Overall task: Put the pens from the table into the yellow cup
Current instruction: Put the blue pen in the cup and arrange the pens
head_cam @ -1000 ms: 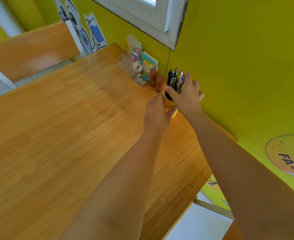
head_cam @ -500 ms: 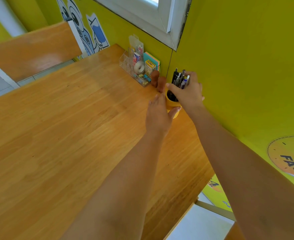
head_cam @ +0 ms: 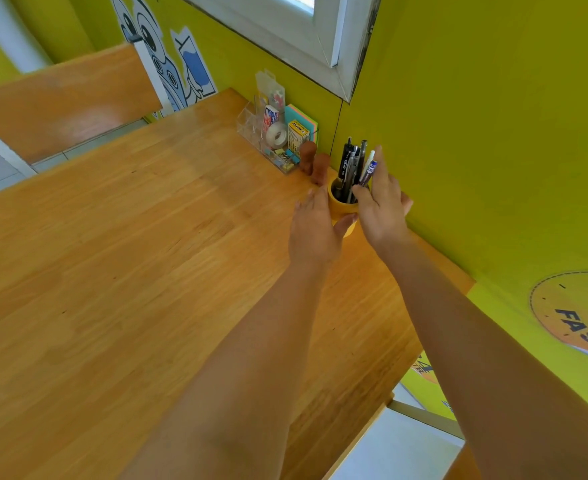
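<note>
We see one wooden desk set into a corner of yellow-green walls, with a second wooden surface beyond it at the far left. One white window frame sits above the corner. On the right wall there is one round sticker reading "FAS", the rest cut off by the picture's edge; on the far wall, one cartoon sticker in white, black and blue.

Our two hands flank one yellow cup that stands on the desk near the corner. The left hand lies with fingers straight and together against the cup's left side, thumb near its base. The right hand is spread loosely on the cup's right side, fingers up beside the pens, gripping nothing that we can make out.

The pens stand upright in the cup: we count about five, four dark and one white with a blue band. One dark barrel reads "EX-GEL"; the white pen's print is too small to read.

Left of the cup stand two brown rounded pieces, then one clear organiser holding one tape roll, one yellow box marked "Horse", one red-and-white box, one sticky-note pad and several small clips.
</note>
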Demonstrator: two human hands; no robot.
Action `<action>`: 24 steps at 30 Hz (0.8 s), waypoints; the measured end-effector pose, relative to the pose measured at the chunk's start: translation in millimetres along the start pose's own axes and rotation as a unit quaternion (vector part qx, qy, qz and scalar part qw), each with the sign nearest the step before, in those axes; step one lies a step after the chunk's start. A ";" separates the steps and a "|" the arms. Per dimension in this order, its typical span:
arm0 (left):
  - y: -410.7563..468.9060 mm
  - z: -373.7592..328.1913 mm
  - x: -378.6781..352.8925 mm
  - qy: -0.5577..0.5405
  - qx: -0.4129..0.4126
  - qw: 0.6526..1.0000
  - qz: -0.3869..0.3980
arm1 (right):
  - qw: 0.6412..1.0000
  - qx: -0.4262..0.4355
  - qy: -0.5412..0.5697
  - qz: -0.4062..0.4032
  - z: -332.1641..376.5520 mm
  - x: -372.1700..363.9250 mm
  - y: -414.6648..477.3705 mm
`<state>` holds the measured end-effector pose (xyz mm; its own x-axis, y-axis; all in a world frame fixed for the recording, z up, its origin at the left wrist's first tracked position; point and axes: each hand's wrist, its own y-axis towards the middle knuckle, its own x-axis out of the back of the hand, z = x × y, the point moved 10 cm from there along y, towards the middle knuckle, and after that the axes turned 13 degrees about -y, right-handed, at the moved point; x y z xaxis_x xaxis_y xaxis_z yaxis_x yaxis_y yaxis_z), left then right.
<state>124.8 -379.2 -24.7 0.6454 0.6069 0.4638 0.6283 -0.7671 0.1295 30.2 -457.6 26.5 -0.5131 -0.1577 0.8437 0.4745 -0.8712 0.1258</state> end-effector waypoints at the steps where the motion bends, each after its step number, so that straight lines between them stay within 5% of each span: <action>1: 0.0 0.0 -0.4 0.000 -0.002 1.000 0.002 | 1.000 0.015 -0.011 0.000 1.4 -1.2 -0.4; 8: -1.1 -3.0 1.0 -0.004 -0.008 1.000 0.001 | 0.998 0.020 -0.053 -0.010 -3.8 -5.1 0.5; 19: -0.2 -1.6 1.9 -0.005 0.007 1.000 0.005 | 0.997 -0.024 0.072 -0.014 -14.0 -3.7 14.5; 24: 0.7 -2.5 3.3 -0.009 0.009 1.000 0.010 | 1.000 -0.031 0.002 0.003 -17.6 -2.4 9.7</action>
<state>126.2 -378.2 -20.9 0.6654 0.5953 0.4504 0.6228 -0.7753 0.1047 23.5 -473.9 16.5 -0.5135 -0.1641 0.8423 0.4325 -0.8972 0.0888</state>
